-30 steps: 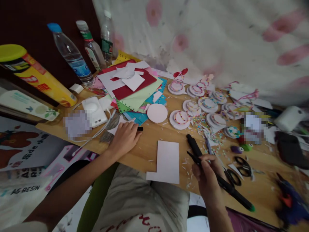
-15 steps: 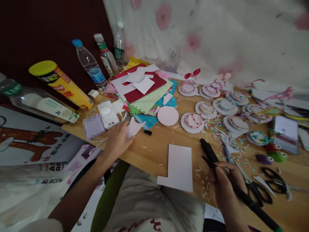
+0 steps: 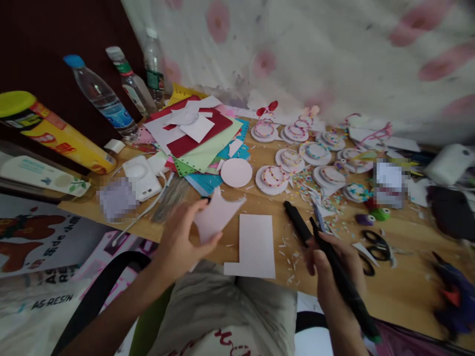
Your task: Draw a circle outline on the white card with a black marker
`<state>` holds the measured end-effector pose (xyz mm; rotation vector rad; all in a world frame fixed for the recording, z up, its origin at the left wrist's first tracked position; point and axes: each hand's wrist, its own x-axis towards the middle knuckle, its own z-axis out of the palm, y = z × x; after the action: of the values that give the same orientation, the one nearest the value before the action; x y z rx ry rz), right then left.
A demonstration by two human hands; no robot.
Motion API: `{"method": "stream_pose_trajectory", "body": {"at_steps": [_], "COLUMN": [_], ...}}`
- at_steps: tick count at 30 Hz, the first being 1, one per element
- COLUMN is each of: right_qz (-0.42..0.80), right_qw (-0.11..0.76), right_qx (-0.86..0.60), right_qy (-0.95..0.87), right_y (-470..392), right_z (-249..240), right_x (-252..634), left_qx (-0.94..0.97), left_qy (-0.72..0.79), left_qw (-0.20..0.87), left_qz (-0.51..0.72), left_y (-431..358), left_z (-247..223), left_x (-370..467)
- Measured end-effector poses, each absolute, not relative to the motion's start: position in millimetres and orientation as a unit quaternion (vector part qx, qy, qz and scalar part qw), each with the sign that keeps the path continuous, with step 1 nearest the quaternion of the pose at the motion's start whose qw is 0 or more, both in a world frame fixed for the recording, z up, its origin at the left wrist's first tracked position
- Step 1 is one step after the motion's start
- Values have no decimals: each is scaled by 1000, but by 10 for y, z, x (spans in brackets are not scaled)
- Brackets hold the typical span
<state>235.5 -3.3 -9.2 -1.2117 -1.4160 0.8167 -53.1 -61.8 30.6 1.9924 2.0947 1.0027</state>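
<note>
My left hand (image 3: 185, 232) is closed on a white paper cutout (image 3: 217, 217) with curved, pointed edges, pinched between thumb and fingers above the table. My right hand (image 3: 334, 267) grips a black marker (image 3: 343, 282); its thin tip points away from me and its rear end is green. A second black pen-like piece (image 3: 297, 220) reaches under the right fingers; whether they hold it I cannot tell. Between the hands a white card (image 3: 256, 244) with a notched corner lies at the table's front edge. A white paper disc (image 3: 236, 172) rests beyond the cutout.
Several white discs with beaded rings (image 3: 272, 178) stand at the back, amid scattered beads. Black-handled scissors (image 3: 376, 244) lie to the right. A paper stack (image 3: 208, 133), a white charger (image 3: 143, 178), bottles (image 3: 107, 106) and a yellow can (image 3: 55, 131) are left.
My left hand has lifted the cutout and brought it nearer the notched card. The marker in my right hand has tilted more upright. The view has swung right.
</note>
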Motion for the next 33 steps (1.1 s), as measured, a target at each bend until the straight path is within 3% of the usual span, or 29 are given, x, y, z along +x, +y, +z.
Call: {"method": "stream_pose_trajectory", "body": {"at_steps": [6, 14, 33], "right_qz": [380, 303, 306], "right_qw": [525, 387, 386], "right_qx": [-454, -480, -466], "right_qy": [-611, -727, -735], "right_y": [-85, -170, -238], "right_z": [-71, -265, -477], "right_x": [2356, 2315, 2316], "left_qx": [683, 688, 704], "left_qy": [646, 670, 669], "left_qw": [80, 106, 126], "left_qz": [333, 256, 204], "left_y": [-753, -846, -1044], "left_z": [126, -14, -126], "left_x": [181, 503, 617]}}
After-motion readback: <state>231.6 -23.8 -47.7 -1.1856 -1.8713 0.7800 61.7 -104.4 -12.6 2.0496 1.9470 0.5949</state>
